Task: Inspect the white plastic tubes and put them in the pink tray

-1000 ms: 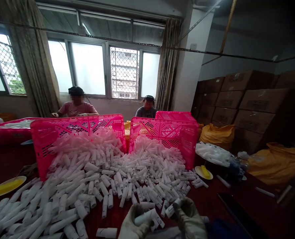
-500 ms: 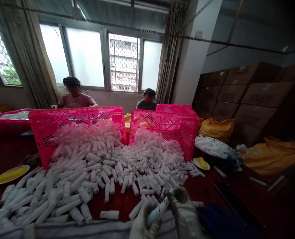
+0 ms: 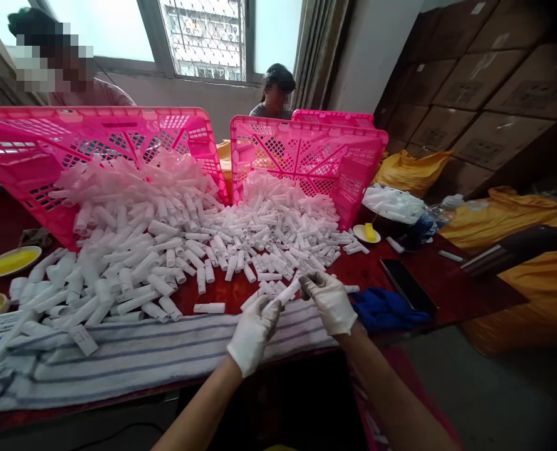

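Across the dark red table [image 3: 381, 266] in front of you, a wide heap of white tubes [image 3: 203, 244] spills out of two pink crates tipped on their sides, the left crate [image 3: 71, 141] and the right crate [image 3: 316, 153], with a third pink crate [image 3: 332, 116] behind the right one. Along the near edge lies a striped cloth [image 3: 141, 354], with loose tubes scattered onto its left end.

Your left hand [image 3: 254, 332] and right hand [image 3: 329, 300], both in pale gloves, meet just above the cloth's far edge. Between them you hold one white tube [image 3: 287, 292], tilted up to the right, with the fingertips of each hand pinched on one end of it.

To your right a blue cloth [image 3: 386, 308] lies just beside your right hand, touching a black phone [image 3: 407, 285]. Beyond it stand a small yellow dish [image 3: 366, 233], a tray of more tubes [image 3: 393, 203] and a plastic bottle [image 3: 433, 219]. At the far left sits a yellow plate [image 3: 8, 262].

Two people sit behind the crates, under a barred window [image 3: 203, 34]. Stacked cardboard boxes [image 3: 485, 94] fill the right wall, with yellow sacks [image 3: 517, 219] heaped below them.
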The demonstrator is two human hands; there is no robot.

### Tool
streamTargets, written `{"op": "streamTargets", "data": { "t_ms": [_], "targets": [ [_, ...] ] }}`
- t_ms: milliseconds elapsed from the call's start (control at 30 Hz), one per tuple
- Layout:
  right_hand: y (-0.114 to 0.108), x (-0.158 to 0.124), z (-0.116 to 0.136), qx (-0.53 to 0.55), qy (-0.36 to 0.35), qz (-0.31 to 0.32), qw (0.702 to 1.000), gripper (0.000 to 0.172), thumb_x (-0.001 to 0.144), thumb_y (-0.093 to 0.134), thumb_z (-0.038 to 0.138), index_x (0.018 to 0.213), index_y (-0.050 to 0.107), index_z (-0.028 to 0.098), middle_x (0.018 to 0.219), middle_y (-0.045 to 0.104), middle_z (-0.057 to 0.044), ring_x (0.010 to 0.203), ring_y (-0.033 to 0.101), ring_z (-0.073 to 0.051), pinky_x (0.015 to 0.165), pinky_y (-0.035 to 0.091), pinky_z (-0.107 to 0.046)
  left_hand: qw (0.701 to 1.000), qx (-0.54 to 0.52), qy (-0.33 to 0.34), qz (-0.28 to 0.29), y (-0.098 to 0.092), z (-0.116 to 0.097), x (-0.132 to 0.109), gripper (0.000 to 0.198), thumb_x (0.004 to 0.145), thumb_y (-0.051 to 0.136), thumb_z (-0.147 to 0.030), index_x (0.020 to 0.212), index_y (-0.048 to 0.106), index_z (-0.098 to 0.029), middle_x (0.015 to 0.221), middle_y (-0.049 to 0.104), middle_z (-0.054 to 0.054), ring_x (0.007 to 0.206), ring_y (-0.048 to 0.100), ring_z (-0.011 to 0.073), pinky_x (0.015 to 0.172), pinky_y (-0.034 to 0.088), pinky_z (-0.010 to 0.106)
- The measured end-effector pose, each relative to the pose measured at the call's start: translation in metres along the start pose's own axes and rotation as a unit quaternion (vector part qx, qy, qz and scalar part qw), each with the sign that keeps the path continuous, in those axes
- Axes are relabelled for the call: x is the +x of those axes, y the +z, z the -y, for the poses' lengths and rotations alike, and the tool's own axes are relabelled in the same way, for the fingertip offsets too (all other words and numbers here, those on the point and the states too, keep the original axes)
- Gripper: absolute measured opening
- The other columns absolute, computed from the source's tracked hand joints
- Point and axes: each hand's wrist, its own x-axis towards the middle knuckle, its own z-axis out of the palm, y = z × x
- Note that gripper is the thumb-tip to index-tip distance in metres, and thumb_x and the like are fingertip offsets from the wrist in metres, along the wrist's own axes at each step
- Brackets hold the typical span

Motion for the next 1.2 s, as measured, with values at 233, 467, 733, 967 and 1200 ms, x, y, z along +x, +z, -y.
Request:
{"op": "streamTargets", "data": {
  "t_ms": [233, 467, 733, 967, 1200],
  "targets": [
    [-0.004, 0.001, 0.010, -0.023, -0.008, 0.007, 1.000, 0.039, 0.063, 0.070, 0.052, 0.061, 0.056, 0.016, 0.053, 0.052, 0.001, 0.051, 0.045, -0.010, 0.050, 0.035, -0.023, 0.984, 0.155, 0.071, -0.046, -0.006, 0.004, 0.005, 0.044, 0.082, 0.046, -0.056, 0.095, 0.058, -0.015, 0.073, 0.057, 0.004, 0.060, 0.052, 0.0130, 0.058, 0.044, 0.026],
    [0.001, -0.005, 0.009, -0.001, 0.014, 0.016, 1.000, 0.042, 0.064, 0.066, 0.053, 0.051, 0.051, 0.016, 0.046, 0.045, 0.002, 0.045, 0.036, -0.008, 0.044, 0.026, -0.023, 0.916, 0.323, 0.190, -0.141, -0.002, 0.020, 0.004, 0.038, 0.083, 0.049, -0.048, 0.101, 0.059, -0.016, 0.086, 0.059, 0.009, 0.081, 0.056, 0.0204, 0.080, 0.045, 0.035],
    [0.006, -0.013, 0.015, -0.022, 0.033, 0.025, 0.999, 0.036, 0.059, 0.071, 0.049, 0.063, 0.060, 0.015, 0.049, 0.049, 0.002, 0.049, 0.042, -0.010, 0.048, 0.032, -0.023, 0.995, 0.006, -0.024, 0.092, 0.002, -0.001, 0.003, 0.049, 0.080, 0.046, -0.060, 0.092, 0.056, -0.014, 0.060, 0.040, -0.003, 0.047, 0.034, 0.0066, 0.043, 0.029, 0.019],
    [0.008, -0.016, 0.017, -0.024, 0.025, 0.035, 0.999, 0.041, 0.062, 0.065, 0.055, 0.059, 0.057, 0.015, 0.050, 0.047, 0.002, 0.050, 0.039, -0.009, 0.048, 0.029, -0.023, 0.996, 0.015, -0.028, 0.084, 0.004, -0.005, 0.003, 0.050, 0.082, 0.039, -0.062, 0.081, 0.053, -0.014, 0.053, 0.032, -0.006, 0.042, 0.024, 0.0058, 0.039, 0.020, 0.019],
    [0.012, -0.019, 0.023, -0.028, 0.043, 0.014, 0.999, 0.044, 0.062, 0.064, 0.057, 0.056, 0.054, 0.015, 0.047, 0.043, 0.003, 0.049, 0.035, -0.008, 0.048, 0.026, -0.023, 0.893, 0.379, 0.212, -0.120, 0.014, 0.003, 0.000, 0.035, 0.089, 0.042, -0.045, 0.093, 0.063, -0.018, 0.076, 0.060, 0.005, 0.072, 0.055, 0.0156, 0.072, 0.042, 0.028]
  ]
}}
